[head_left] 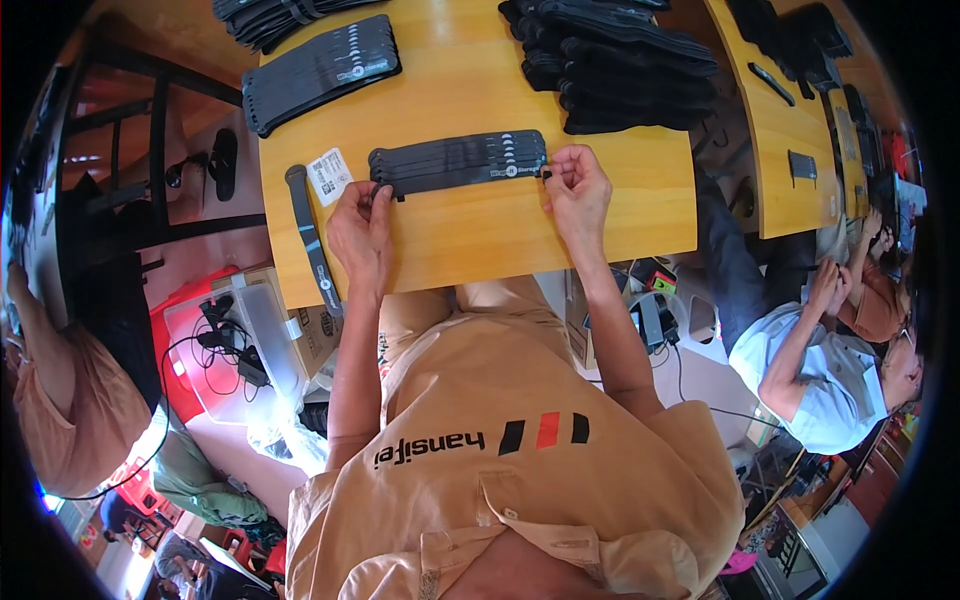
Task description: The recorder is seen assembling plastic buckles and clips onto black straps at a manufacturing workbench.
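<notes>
One stack of black straps, flat, ends aligned, pale printing at its right end, lying lengthwise across the middle of the yellow worktop, set back from the near edge. One left hand, thumb and forefinger brought together at the stack's near left corner, the fingertips touching it. One right hand, fingers curled, thumb and forefinger pinching a small black tab at the stack's right end; I cannot tell whether the tab belongs to the stack. One white label, printed, just left of the stack. One single black strap, laid along the left edge, its lower end reaching the near left corner. One larger strap pile, toward the far left corner, with a bound bundle beyond it. One thick black heap, in several layers, toward the far right corner. Beyond the right edge, a second yellow table carrying further black pieces, and a co-worker in a pale blue shirt seated near it. Below the near left corner, a clear plastic box with black cables.
</notes>
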### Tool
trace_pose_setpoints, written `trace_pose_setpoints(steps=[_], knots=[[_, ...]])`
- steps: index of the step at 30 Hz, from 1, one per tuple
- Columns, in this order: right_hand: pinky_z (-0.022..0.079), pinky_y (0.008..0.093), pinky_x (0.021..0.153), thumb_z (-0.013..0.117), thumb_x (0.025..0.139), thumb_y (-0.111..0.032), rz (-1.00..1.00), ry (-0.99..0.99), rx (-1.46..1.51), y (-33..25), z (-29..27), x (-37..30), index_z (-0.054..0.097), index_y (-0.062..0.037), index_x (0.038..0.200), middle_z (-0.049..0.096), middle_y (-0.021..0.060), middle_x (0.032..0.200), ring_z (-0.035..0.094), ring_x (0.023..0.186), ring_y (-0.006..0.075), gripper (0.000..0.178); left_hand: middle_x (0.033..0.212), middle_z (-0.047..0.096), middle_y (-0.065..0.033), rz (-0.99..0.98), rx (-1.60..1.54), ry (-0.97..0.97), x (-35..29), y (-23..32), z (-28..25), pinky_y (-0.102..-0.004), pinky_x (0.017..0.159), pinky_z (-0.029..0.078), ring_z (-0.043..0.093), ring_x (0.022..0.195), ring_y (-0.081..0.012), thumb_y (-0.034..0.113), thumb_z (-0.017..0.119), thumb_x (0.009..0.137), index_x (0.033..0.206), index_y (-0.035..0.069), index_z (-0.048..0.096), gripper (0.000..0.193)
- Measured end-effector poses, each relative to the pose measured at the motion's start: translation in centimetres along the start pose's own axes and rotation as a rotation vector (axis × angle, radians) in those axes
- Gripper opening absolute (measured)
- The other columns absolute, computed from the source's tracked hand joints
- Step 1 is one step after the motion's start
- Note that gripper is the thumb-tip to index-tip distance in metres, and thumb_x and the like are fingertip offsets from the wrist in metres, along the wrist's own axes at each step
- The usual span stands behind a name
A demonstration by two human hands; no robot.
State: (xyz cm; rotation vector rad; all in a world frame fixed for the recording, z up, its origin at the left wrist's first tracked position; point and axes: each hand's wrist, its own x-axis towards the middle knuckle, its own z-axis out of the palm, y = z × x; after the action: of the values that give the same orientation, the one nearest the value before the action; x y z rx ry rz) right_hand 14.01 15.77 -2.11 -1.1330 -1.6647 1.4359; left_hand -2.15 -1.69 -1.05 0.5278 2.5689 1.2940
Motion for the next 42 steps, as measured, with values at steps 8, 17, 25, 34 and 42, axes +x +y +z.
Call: trace_pose_setpoints(steps=[8, 17, 25, 34, 42], knots=[[0.041, 0.0197, 0.049, 0.054, 0.072, 0.01, -0.024, 0.008, -0.041, 0.4, -0.1, 0.1, 0.054, -0.0001, 0.084, 0.054, 0.0005, 0.065, 0.048, 0.055, 0.0056, 0.016, 0.064, 0.061, -0.008, 0.026, 0.013, 0.015, 0.2, -0.5, 0.3, -0.0285, 0.054, 0.043, 0.056, 0.055, -0.0166, 0.017, 0.067, 0.079, 0.085, 0.002, 0.063, 0.018], [0.042, 0.0213, 0.05, 0.055, 0.071, 0.009, -0.046, 0.035, -0.078, 0.6, 0.1, 0.1, 0.055, -0.0003, 0.081, 0.054, 0.0018, 0.061, 0.049, 0.053, 0.0071, 0.013, 0.064, 0.061, -0.0083, 0.045, 0.035, 0.025, -0.1, 0.0, 0.1, -0.03, 0.055, 0.043, 0.057, 0.056, -0.0189, 0.017, 0.067, 0.078, 0.082, 0.003, 0.062, 0.016], [0.043, 0.0241, 0.049, 0.058, 0.068, 0.006, -0.085, 0.064, -0.188, 0.2, 0.3, 0.3, 0.055, -0.0015, 0.078, 0.054, 0.0045, 0.057, 0.052, 0.05, 0.0106, 0.012, 0.06, 0.057, -0.0075, 0.071, 0.135, 0.039, -0.2, 0.7, 0.0, -0.0341, 0.055, 0.043, 0.055, 0.057, -0.0229, 0.018, 0.067, 0.078, 0.079, 0.004, 0.059, 0.016], [0.045, 0.0309, 0.053, 0.057, 0.068, 0.002, -0.117, 0.05, -0.292, 0.3, 0.2, 0.8, 0.055, -0.001, 0.074, 0.056, 0.0096, 0.058, 0.056, 0.052, 0.0193, 0.007, 0.06, 0.055, -0.0077, 0.128, 0.065, 0.044, 0.5, 0.0, -0.2, -0.0358, 0.054, 0.041, 0.055, 0.057, -0.0243, 0.013, 0.068, 0.075, 0.086, 0.005, 0.053, 0.021], [0.047, 0.0386, 0.064, 0.056, 0.07, 0.002, -0.265, 0.034, -0.569, -2.7, -1.1, -0.5, 0.057, -0.001, 0.077, 0.061, 0.0174, 0.079, 0.06, 0.072, 0.031, 0.007, 0.081, 0.061, -0.016, 0.175, -0.008, 0.102, -0.5, 0.8, -2.1, -0.0377, 0.067, 0.046, 0.06, 0.072, -0.0286, 0.01, 0.06, 0.081, 0.104, -0.002, 0.053, 0.027]])
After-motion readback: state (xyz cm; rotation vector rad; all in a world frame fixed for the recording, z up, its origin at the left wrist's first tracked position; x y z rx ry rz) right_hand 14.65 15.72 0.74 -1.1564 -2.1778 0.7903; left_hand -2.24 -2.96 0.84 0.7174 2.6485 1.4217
